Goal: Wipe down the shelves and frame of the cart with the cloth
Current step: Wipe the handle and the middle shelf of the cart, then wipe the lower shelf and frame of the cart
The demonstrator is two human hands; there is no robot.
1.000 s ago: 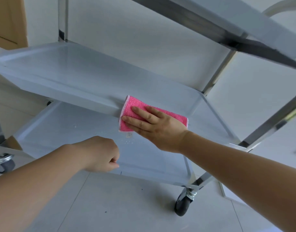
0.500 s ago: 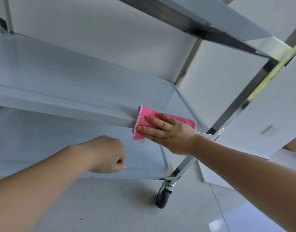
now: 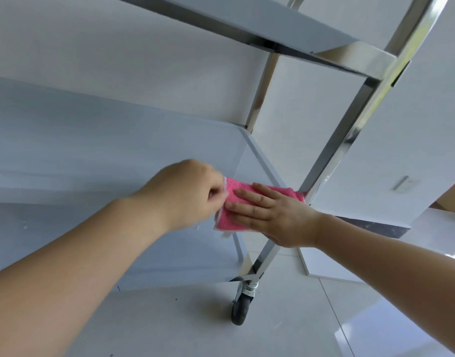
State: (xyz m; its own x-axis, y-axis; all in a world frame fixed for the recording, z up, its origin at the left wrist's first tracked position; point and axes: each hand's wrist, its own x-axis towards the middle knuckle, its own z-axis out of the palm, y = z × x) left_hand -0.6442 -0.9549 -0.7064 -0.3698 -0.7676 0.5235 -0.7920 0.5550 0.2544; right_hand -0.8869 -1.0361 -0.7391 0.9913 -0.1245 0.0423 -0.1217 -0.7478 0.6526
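- Right hand (image 3: 275, 215) lay flat, fingers spread, palm pressing the cloth (image 3: 231, 204) down; not gripping it.
- Left hand (image 3: 187, 191) was curled, fingertips pinching the cloth's left edge.
- Cloth sat folded over the front rim of the middle shelf (image 3: 105, 155), near the right corner, just beside the post (image 3: 350, 140).
- Cloth looked soft, light, possibly damp; likely to bunch, so best held flat-palmed or pinched at an edge.
- Shelf looked smooth, probably slippery.

We see a folded pink cloth (image 3: 231, 210) draped over the front right corner of the cart's middle shelf (image 3: 92, 140), its far end touching the shiny steel upright (image 3: 350, 140). The grey shelves look bare; a black caster (image 3: 240, 309) sits below that corner.
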